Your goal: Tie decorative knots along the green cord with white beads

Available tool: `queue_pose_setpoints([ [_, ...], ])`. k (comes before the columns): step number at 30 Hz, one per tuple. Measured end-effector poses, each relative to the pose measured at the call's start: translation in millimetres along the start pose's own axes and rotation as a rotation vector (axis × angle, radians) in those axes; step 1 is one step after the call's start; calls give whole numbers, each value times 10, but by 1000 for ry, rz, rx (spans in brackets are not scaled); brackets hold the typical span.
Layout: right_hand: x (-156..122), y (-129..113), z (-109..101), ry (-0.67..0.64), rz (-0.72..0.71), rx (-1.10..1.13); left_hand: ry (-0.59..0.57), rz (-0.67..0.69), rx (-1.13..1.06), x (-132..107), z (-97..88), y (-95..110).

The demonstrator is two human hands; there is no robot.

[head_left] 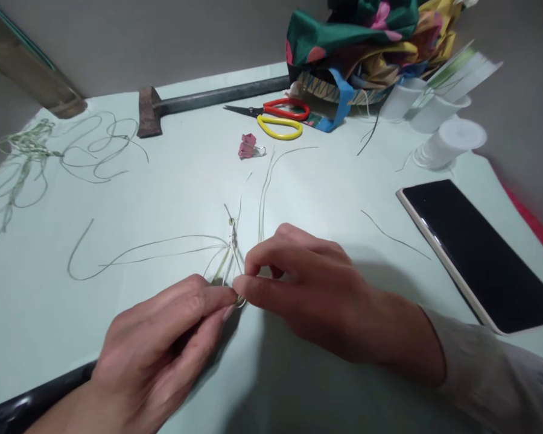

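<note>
A small knotted cord piece [232, 232], pale green and white, lies in front of my hands, with loose strands fanning out from it. My left hand [172, 337] comes from the lower left, thumb and forefinger pinched on the cord strands at their near end. From the right, my right hand [305, 283] meets it, thumb and forefinger closed on the strands beside the left fingertips. The exact strands in each pinch are partly hidden by the fingers. Long thin cord ends [163, 244] spread left, and other strands [265, 193] run away behind the right hand.
Behind lie a hammer [150, 111], scissors [283, 117] with red and yellow handles, and a pink binder clip [248, 146]. A knotted cord bundle [25, 144] is at left. Right are a phone [484, 256], thread spools [452, 141] and a basket [326, 87] of fabric.
</note>
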State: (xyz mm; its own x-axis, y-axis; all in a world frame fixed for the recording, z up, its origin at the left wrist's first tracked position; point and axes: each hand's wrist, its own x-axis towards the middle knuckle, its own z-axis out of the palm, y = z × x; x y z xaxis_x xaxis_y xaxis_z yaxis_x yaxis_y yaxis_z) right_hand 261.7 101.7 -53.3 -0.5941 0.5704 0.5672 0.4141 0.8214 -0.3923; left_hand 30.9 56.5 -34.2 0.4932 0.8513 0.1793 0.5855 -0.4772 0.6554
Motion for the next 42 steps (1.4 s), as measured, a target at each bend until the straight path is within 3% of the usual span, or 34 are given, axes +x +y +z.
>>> queue_pose_setpoints([
  [4,-36,-4,-71,51,-46,43,-6,-15,27,-12,14,-2],
  [11,-70,-66,-180,-80,-52,139,30,-5,79,-38,-8,-5],
  [15,-47,-111,-183,-82,3,52,14,-24,64,-54,-24,-9],
  [21,-85,-75,-154,13,-15,148,22,-45,78,-82,-20,-35],
  [25,-55,37,-216,19,-45,-27,11,-76,98,-102,-21,-31],
  [29,-6,204,-327,-97,98,-265,-33,-90,98,-114,-42,-24],
  [32,18,210,-375,-55,181,-402,-15,-149,108,-147,-64,-29],
  [34,22,123,-376,-10,207,-366,8,-203,116,-158,-72,-27],
  [38,0,-74,-310,-44,182,-147,30,-299,86,-107,-44,1],
  [42,-13,-82,-213,-95,142,41,80,-351,-150,-77,15,23],
])
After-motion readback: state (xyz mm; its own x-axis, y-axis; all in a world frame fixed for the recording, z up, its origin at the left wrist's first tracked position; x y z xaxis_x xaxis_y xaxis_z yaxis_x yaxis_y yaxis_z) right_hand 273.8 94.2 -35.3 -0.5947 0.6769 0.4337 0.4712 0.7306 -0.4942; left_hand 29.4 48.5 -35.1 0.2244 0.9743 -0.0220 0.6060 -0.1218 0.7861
